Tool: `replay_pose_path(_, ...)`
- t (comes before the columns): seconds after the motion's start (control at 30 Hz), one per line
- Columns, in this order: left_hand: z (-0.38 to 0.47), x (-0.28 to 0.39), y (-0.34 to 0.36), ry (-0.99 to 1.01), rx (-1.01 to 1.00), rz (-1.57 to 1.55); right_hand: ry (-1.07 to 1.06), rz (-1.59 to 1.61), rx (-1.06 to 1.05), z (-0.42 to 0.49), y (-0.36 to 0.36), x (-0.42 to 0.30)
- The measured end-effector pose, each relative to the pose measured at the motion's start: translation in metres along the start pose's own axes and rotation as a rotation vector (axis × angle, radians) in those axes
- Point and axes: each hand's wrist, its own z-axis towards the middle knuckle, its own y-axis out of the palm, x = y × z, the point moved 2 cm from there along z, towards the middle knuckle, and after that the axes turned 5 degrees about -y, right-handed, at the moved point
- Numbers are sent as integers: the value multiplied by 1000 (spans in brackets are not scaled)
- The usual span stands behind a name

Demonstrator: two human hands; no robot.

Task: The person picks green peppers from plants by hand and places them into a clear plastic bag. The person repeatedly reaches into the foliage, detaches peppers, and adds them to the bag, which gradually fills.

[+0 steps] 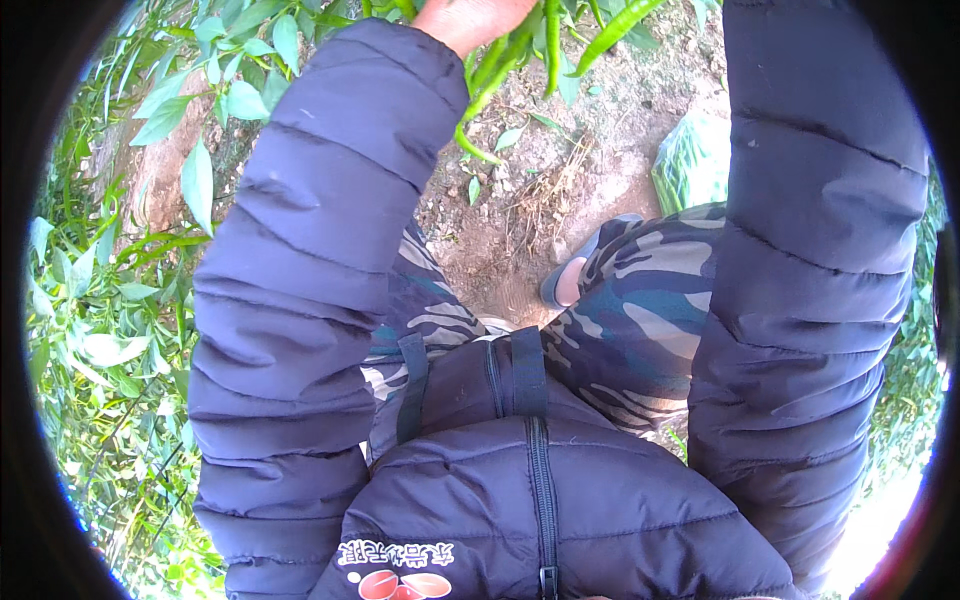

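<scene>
At the top edge, my left hand [476,21] shows only its wrist and lower part. The fingers are cut off by the frame, so their grip cannot be seen. Long green chili peppers [486,82] hang close beneath and beside this hand, among pepper leaves. A brighter green chili [616,34] slants up to the right of it. My right hand is out of view; its dark padded sleeve [817,172] runs up past the top edge.
Pepper plants [105,300] fill the left side. Bare soil with dry plant stalks [551,191] lies between my legs in camouflage trousers [637,300]. A clear plastic bag with green contents [694,161] stands beyond my right knee, partly behind the sleeve. A sandalled foot [571,277] rests on the soil.
</scene>
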Motion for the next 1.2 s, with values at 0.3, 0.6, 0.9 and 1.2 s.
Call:
replay_pose_path(0.3, -21, 81, -14, -233, -132, 49, -12, -96, 0, -1, 3, -3)
replay_pose_path(0.6, -54, 24, -44, -156, 82, 253, -20, -240, 53, -12, 10, -13)
replay_pose_path(0.9, -54, -11, -26, -456, 89, 137, -93, -322, 28, -12, 12, -12)
replay_pose_path(1.2, -40, -34, 17, -304, 4, 306, -49, -272, 81, -12, 13, -13)
